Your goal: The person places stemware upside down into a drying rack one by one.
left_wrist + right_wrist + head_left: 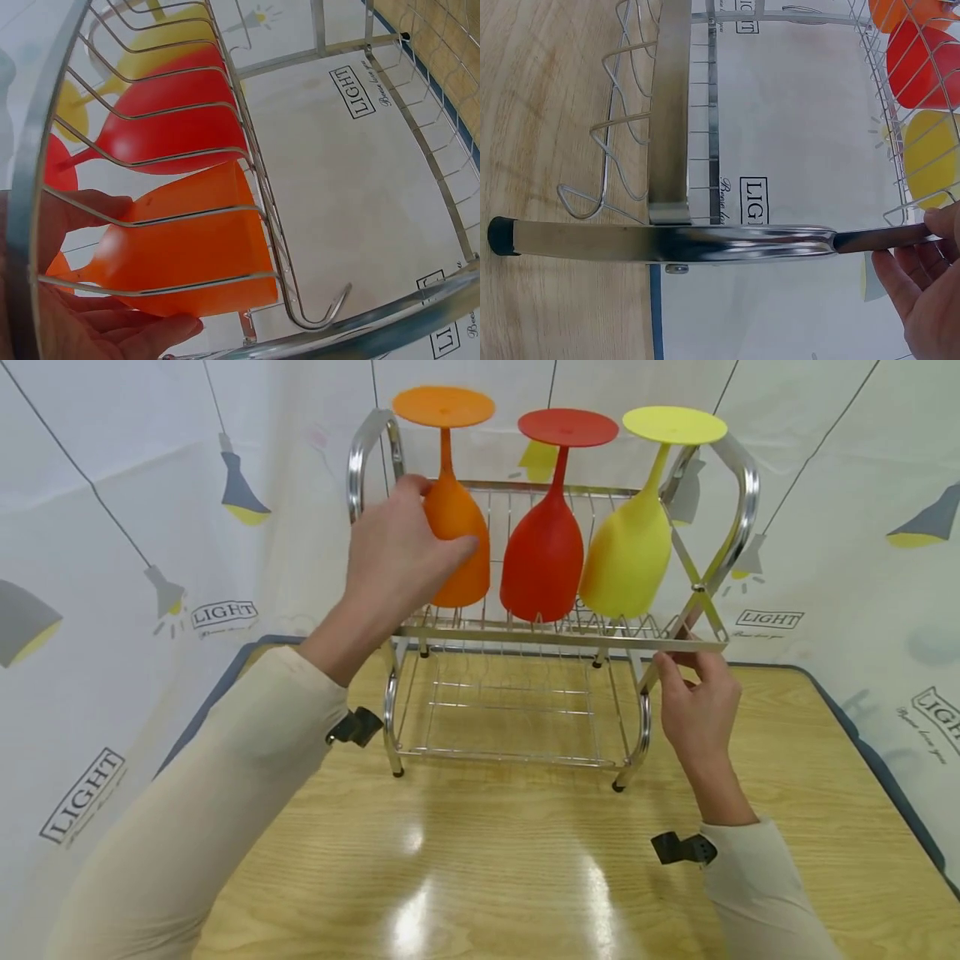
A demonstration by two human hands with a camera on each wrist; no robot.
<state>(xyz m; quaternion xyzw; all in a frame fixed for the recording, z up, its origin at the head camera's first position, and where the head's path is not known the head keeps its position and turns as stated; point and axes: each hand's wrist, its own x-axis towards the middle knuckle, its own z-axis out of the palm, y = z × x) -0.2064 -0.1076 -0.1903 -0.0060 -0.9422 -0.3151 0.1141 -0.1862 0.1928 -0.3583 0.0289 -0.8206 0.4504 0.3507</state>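
Observation:
My left hand (397,543) grips the bowl of an orange goblet (467,560), thumb across its front. The goblet stands upside down on the top shelf of a chrome dish rack (525,635), its round foot uppermost. Beside it a red goblet (543,560) and a yellow goblet (630,556) stand inverted in a row, leaning a little. In the left wrist view, fingers curve round the orange bowl behind the wire dividers. My right hand (701,706) pinches the rack's right frame bar (889,238) just below the top shelf.
The rack's lower wire shelf (510,752) sits low over a wooden table (517,860), on black-tipped legs. White cloth printed with lamps (247,485) hangs around the back and sides. Black bands (356,727) are worn at both wrists.

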